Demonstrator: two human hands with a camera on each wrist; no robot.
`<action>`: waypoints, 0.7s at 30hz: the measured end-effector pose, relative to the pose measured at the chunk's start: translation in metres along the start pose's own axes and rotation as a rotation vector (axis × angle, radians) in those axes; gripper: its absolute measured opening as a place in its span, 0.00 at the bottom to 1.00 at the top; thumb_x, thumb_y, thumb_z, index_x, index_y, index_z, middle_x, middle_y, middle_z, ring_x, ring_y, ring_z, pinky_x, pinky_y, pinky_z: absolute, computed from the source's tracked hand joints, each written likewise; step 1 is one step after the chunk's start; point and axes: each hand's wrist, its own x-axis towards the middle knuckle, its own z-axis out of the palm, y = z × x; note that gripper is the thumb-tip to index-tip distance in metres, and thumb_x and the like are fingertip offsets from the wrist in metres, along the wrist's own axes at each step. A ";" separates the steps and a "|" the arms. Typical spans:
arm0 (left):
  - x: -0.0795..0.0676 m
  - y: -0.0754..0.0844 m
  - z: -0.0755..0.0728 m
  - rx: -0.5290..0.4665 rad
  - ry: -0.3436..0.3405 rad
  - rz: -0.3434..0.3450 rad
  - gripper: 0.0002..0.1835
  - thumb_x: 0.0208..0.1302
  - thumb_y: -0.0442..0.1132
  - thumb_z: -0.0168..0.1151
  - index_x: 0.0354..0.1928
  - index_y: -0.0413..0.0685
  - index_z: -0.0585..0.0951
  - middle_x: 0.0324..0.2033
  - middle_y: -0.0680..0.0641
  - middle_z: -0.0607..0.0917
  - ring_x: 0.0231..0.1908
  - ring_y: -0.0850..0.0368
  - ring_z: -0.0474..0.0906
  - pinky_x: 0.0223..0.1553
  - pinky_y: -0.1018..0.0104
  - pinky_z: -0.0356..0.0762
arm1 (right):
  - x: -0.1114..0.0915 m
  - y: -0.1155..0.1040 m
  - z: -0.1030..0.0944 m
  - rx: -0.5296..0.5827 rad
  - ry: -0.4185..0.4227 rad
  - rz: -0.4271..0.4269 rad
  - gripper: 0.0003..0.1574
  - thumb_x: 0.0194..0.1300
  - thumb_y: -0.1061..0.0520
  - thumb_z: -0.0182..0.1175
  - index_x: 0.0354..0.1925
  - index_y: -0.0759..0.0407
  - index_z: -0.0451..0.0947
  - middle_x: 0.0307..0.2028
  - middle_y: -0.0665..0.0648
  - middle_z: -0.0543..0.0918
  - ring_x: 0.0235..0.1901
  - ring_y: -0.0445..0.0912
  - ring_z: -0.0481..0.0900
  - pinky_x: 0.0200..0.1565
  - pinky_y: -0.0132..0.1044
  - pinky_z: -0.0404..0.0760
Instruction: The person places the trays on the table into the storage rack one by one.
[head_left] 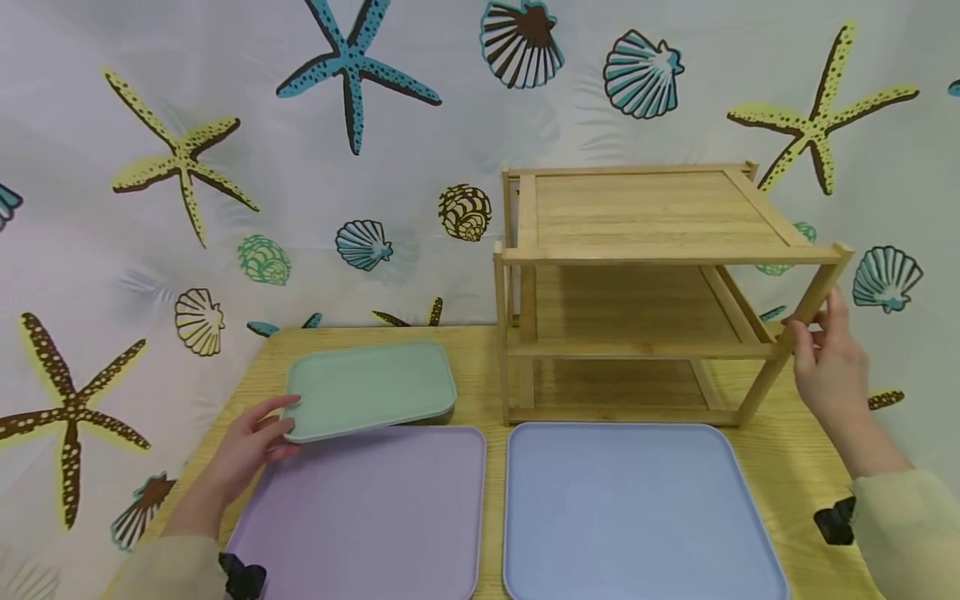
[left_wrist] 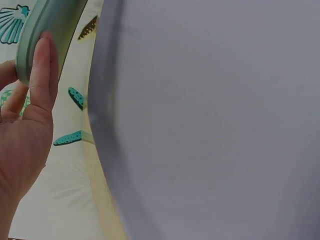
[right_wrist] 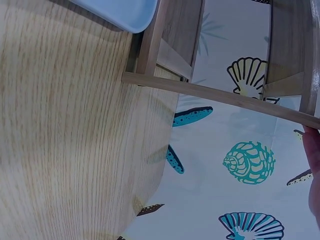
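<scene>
In the head view my left hand [head_left: 251, 446] pinches the left edge of a pale green tray [head_left: 371, 387]. The tray is tilted, its near edge over the back of a purple tray [head_left: 375, 517]. In the left wrist view the fingers [left_wrist: 41, 75] lie along the green tray's rim [left_wrist: 42, 37]. My right hand [head_left: 832, 367] holds the right front post of a three-level wooden rack [head_left: 645, 208]; in the right wrist view only part of that hand [right_wrist: 314, 170] shows, against the post [right_wrist: 220, 95].
A blue tray [head_left: 637, 508] lies in front of the rack, right of the purple one. The wooden table [head_left: 795, 483] meets a white cloth backdrop [head_left: 420, 150] printed with starfish and shells.
</scene>
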 end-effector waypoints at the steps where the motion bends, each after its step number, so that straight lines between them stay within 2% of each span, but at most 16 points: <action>1: -0.003 0.001 0.001 -0.036 0.013 0.002 0.20 0.73 0.37 0.55 0.65 0.46 0.71 0.40 0.54 0.82 0.36 0.59 0.83 0.39 0.66 0.82 | 0.000 0.000 0.000 -0.002 0.001 -0.001 0.36 0.72 0.66 0.50 0.72 0.56 0.50 0.43 0.75 0.79 0.36 0.69 0.79 0.37 0.11 0.58; 3: -0.011 0.002 0.004 -0.115 0.035 0.011 0.19 0.72 0.36 0.55 0.63 0.51 0.73 0.40 0.55 0.82 0.36 0.59 0.84 0.39 0.67 0.82 | -0.001 0.000 0.000 -0.007 0.004 -0.010 0.36 0.72 0.66 0.50 0.72 0.56 0.50 0.42 0.75 0.79 0.35 0.69 0.80 0.37 0.11 0.58; 8: -0.029 0.009 0.014 -0.291 0.092 0.052 0.17 0.71 0.33 0.55 0.59 0.54 0.77 0.37 0.51 0.84 0.35 0.58 0.84 0.37 0.68 0.82 | -0.001 0.000 0.001 -0.020 0.016 -0.022 0.35 0.73 0.66 0.49 0.72 0.56 0.49 0.43 0.74 0.79 0.35 0.67 0.80 0.37 0.12 0.57; 14: -0.050 0.018 0.032 -0.388 0.171 0.104 0.16 0.71 0.29 0.54 0.51 0.57 0.82 0.34 0.50 0.86 0.33 0.58 0.85 0.35 0.68 0.82 | -0.002 -0.003 0.001 -0.024 0.008 0.008 0.35 0.73 0.66 0.49 0.72 0.55 0.49 0.44 0.73 0.79 0.37 0.67 0.80 0.36 0.12 0.58; 16: -0.057 0.022 0.037 -0.429 0.195 0.130 0.17 0.71 0.27 0.53 0.50 0.56 0.83 0.36 0.52 0.86 0.33 0.59 0.85 0.35 0.67 0.82 | -0.002 -0.004 0.001 -0.023 0.007 0.022 0.35 0.73 0.65 0.49 0.73 0.54 0.49 0.44 0.72 0.79 0.37 0.68 0.80 0.36 0.12 0.57; 21: -0.070 0.039 0.049 -0.508 0.253 0.191 0.18 0.70 0.25 0.52 0.49 0.53 0.83 0.38 0.51 0.85 0.33 0.59 0.85 0.34 0.66 0.82 | -0.001 -0.004 0.002 -0.030 0.015 0.032 0.35 0.73 0.65 0.49 0.73 0.54 0.49 0.44 0.72 0.79 0.38 0.66 0.80 0.37 0.12 0.57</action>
